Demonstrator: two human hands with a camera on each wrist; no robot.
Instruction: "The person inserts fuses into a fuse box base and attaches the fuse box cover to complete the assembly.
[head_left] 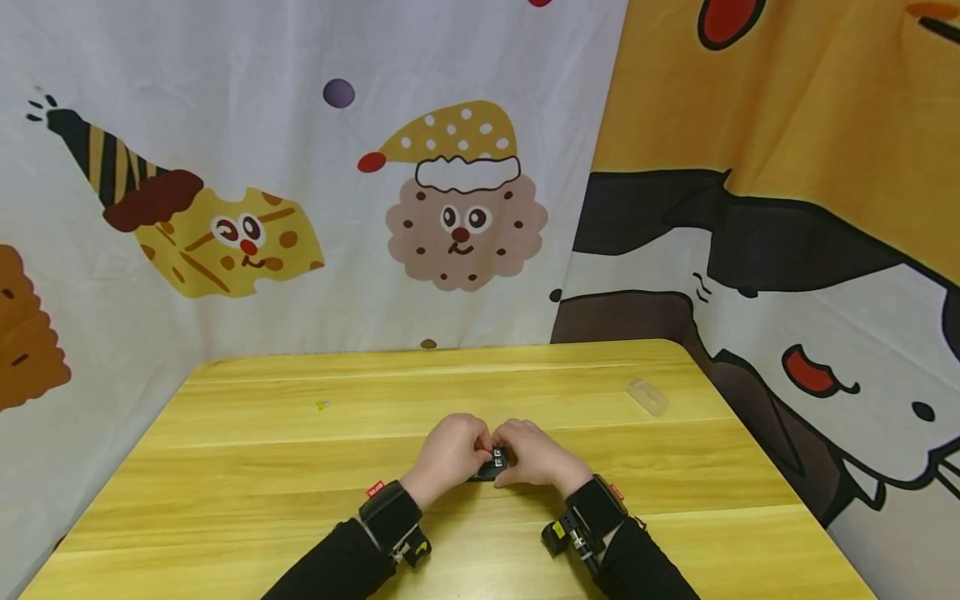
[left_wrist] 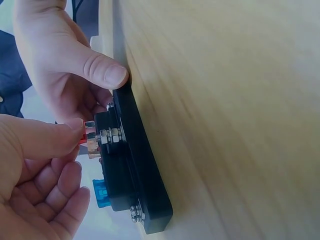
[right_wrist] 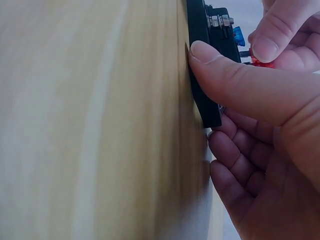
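A black fuse block [left_wrist: 142, 175] with metal studs and nuts lies on the table between the two hands. My left hand [head_left: 453, 454] pinches a red blade fuse [right_wrist: 261, 63] between thumb and index finger, at the top of the block. In the right wrist view, the fuse's metal prongs point toward the block; how far they sit in it I cannot tell. My right hand [head_left: 536, 457] grips one end of the block, thumb along its base and fingers curled on the far side. A blue blade fuse [left_wrist: 101, 194] is seated in the block.
A clear plastic case [head_left: 647, 397] lies at the back right of the wooden table [head_left: 247, 492]. Toward the back left is a tiny yellow-green piece [head_left: 322, 404]. Printed curtains [head_left: 337, 317] hang behind and beside the table.
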